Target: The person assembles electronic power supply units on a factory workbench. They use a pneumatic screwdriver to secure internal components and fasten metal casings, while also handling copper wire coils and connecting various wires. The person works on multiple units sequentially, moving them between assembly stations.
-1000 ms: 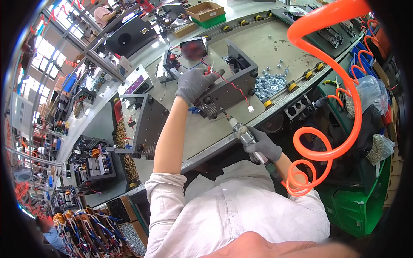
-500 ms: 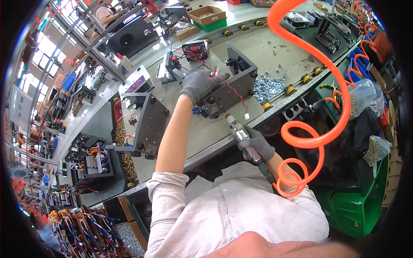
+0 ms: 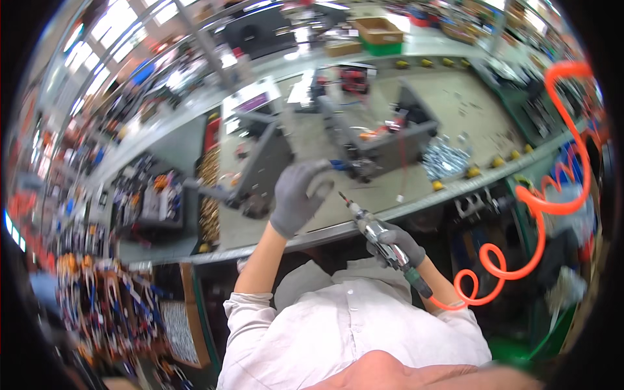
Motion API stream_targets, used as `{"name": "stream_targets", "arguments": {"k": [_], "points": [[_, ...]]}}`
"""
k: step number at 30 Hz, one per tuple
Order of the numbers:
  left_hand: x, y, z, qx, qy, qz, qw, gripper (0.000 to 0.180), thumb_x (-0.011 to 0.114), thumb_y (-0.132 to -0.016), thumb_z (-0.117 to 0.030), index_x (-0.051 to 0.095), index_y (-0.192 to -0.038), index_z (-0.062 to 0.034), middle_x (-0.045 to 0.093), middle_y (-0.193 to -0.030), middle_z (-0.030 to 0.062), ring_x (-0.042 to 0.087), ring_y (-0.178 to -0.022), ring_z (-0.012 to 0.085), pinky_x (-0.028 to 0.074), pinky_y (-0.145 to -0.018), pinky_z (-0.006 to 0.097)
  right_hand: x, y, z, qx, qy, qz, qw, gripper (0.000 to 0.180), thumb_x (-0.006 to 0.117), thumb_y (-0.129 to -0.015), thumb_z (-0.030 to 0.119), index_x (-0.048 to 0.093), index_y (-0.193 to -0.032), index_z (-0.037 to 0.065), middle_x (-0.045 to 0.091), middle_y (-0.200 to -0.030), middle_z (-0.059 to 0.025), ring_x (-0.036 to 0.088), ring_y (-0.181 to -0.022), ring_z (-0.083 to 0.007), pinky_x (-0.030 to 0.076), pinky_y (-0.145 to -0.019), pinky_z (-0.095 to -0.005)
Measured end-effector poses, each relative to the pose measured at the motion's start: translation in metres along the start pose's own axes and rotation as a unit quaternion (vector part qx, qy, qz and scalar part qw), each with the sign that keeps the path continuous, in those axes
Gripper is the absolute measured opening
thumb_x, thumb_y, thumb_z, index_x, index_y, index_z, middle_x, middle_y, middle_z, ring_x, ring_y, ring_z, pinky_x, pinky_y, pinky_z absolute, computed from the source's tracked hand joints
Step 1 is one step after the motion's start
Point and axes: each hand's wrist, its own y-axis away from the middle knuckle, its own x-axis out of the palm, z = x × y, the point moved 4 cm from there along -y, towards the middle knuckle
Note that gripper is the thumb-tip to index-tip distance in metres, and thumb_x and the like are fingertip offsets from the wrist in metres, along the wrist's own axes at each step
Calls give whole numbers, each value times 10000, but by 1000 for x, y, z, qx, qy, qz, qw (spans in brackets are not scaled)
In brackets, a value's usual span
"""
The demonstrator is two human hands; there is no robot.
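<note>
My left hand (image 3: 296,198), in a grey glove, is over the near part of the bench. Its fingers are curved and its thumb stands apart, with nothing visible between them. Just past the fingertips a small blue part (image 3: 338,165) shows at the corner of a dark grey metal housing (image 3: 390,153). A thin red wire (image 3: 403,159) hangs down the housing's near side. My gloved right hand (image 3: 400,244) is wrapped round a silver pneumatic screwdriver (image 3: 376,231). The tool's bit points up and left, apart from the housing and near my left thumb.
An orange coiled air hose (image 3: 541,227) runs from the tool to the upper right. Silver screws (image 3: 445,158) lie in a pile right of the housing. A second grey housing (image 3: 265,159) stands to the left, beside a trough of brass-coloured pieces (image 3: 209,188). Motion blurs the picture.
My left hand has come off the housing and back toward me. The screwdriver has drawn away from the housing in my right hand. The whole view has shifted, moving the bench rightward.
</note>
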Motion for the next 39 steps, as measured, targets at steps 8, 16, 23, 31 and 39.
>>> {"name": "stream_targets", "arguments": {"k": [8,16,23,31,39], "points": [[-179,164,1,-264,-208,-93,937,98,703,-796,-148,671,-773,-59,649,-712,114,635,-664,287,493,-609,376,9,-51,-30,97,-347,195,912,502,517,-887,301,373,-1257,-6,563,-923,-194,599,-557,-249,518,-430,-356],[-328,356,-47,-635,-606,64,475,173,510,-885,-210,651,-897,-111,644,-905,160,649,-836,322,515,-719,440,9,-56,-29,104,-359,206,904,544,491,-922,299,297,-1339,7,562,-948,-223,670,-664,-346,564,-483,-405],[-364,380,-31,-672,-515,-40,530,186,508,-894,-189,650,-966,-92,644,-996,175,638,-940,352,503,-807,464,14,-56,-36,74,-321,186,926,538,540,-886,269,338,-1300,-8,573,-897,-220,670,-617,-346,547,-428,-386],[-355,366,-39,-688,-481,32,543,258,561,-858,-177,647,-1098,-140,584,-1169,195,594,-1066,351,479,-903,435,24,-52,-33,57,-285,165,943,458,557,-873,266,404,-1199,-18,590,-850,-191,674,-579,-318,539,-388,-341],[-360,369,-40,-734,-469,4,491,264,555,-876,-264,658,-1100,-169,647,-1092,140,610,-1022,345,483,-861,450,20,-56,-34,60,-274,168,945,496,605,-859,255,393,-1218,-15,599,-849,-195,675,-576,-318,542,-387,-337]]}}
